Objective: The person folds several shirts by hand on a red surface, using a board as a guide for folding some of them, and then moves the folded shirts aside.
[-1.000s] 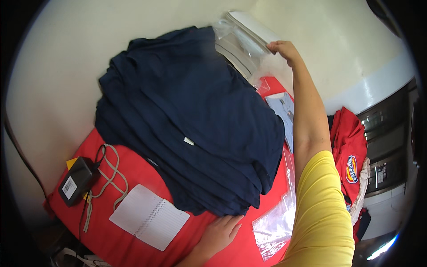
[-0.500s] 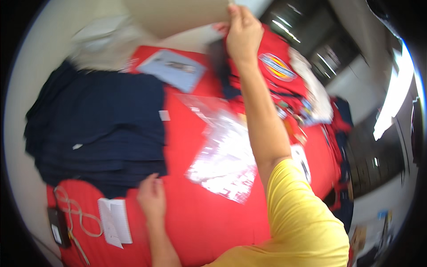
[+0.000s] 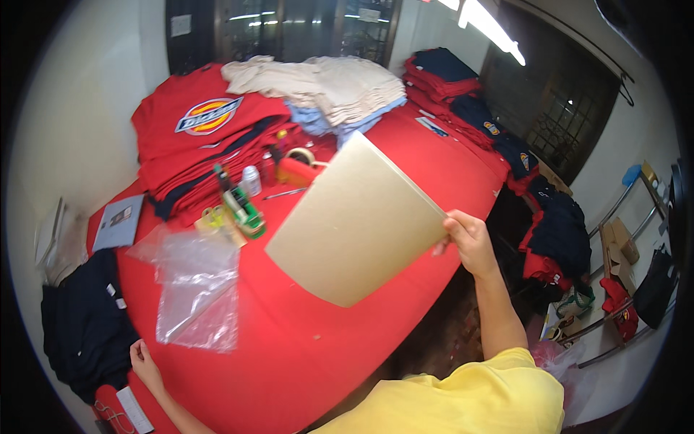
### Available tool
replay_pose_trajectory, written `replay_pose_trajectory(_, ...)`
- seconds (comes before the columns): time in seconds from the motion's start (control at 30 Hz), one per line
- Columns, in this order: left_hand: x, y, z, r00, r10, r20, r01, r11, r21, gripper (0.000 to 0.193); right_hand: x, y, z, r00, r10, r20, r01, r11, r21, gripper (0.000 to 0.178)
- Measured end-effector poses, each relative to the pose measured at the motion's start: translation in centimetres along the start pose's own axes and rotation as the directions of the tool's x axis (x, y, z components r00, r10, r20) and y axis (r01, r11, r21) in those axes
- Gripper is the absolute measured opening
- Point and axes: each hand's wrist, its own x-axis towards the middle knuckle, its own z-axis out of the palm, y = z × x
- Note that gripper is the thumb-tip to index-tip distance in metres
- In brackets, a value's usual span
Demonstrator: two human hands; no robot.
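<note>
My right hand [image 3: 468,242] is closed on the right corner of a beige cardboard sheet [image 3: 354,224], thumb and fingers pinching its edge. The sheet is held tilted above the red-covered table [image 3: 340,362] and hides part of it. At lower left, my left hand [image 3: 147,367] is beside the near right edge of a stack of navy shirts [image 3: 83,325]. Its fingers are loosely bent and apart, with nothing visible in them. Clear plastic bags [image 3: 196,289] lie flat between the navy stack and the sheet.
Stacked red shirts [image 3: 206,152] and cream shirts [image 3: 340,83] line the far side. Before them sit a tape dispenser [image 3: 246,213], a white bottle [image 3: 251,181] and a tape roll [image 3: 300,155]. A notepad [image 3: 134,409] is at lower left; a metal rack [image 3: 614,318] stands at right.
The cardboard sheet has come from the upper left, near the wall, to over the middle of the table in my right hand. My view has turned right; my left hand remains near the navy shirts.
</note>
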Motion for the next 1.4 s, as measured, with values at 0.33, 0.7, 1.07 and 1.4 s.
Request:
replay_pose_trajectory(0.33, -27.9, 43.0, 38.7, 0.185, 0.147, 0.972, 0.79, 0.565, -0.236, 0.099, -0.3, 7.9, -28.5, 0.866, -0.497, 0.058, 0.398, 0.613, -0.683, 0.013)
replay_pose_trajectory(0.7, -33.7, 53.6, 61.6, 0.303, 0.078, 0.95, 0.92, 0.236, -0.313, 0.051, 3.1, 26.6, -38.6, 0.927, 0.374, 0.014, -0.264, 0.627, 0.733, 0.074)
replay_pose_trajectory(1.07, -26.3, 59.0, 82.8, 0.518, 0.159, 0.84, 0.435, 0.797, -0.419, 0.056, 27.0, 38.9, -49.5, 0.905, 0.402, -0.135, -0.21, 0.701, 0.681, 0.051)
replay_pose_trajectory(1.4, 0.6, 60.1, 94.9, 0.834, 0.514, -0.201, -0.444, 0.841, 0.309, 0.025, 52.6, 58.0, -67.4, 0.836, 0.547, -0.04, -0.403, 0.662, 0.632, 0.039)
